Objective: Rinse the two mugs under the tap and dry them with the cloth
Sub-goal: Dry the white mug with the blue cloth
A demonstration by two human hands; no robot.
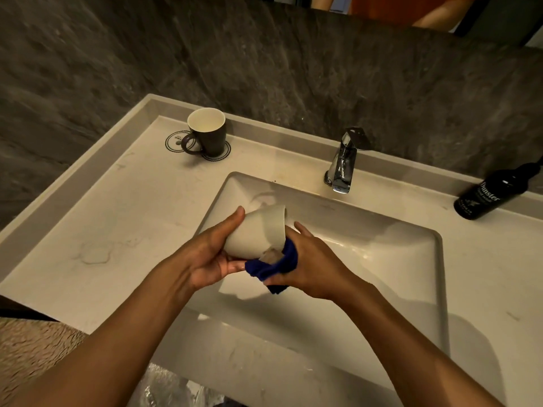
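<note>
My left hand [216, 254] grips a pale cream mug [258, 232], tilted on its side over the left part of the sink basin [382, 259]. A blue cloth [274, 265] is bunched in my right hand [305, 259] and pressed against the mug's lower side near its handle. A second mug [207, 135], dark outside and white inside, stands upright on the counter at the back left, on round printed coasters [176, 142]. The chrome tap [342, 163] stands behind the basin; no water runs from it.
A dark soap bottle [490, 192] lies at the right on the counter [117, 215]. A grey stone wall [264, 54] rises behind the raised counter rim. Crinkled plastic [164, 389] shows below the counter's front edge.
</note>
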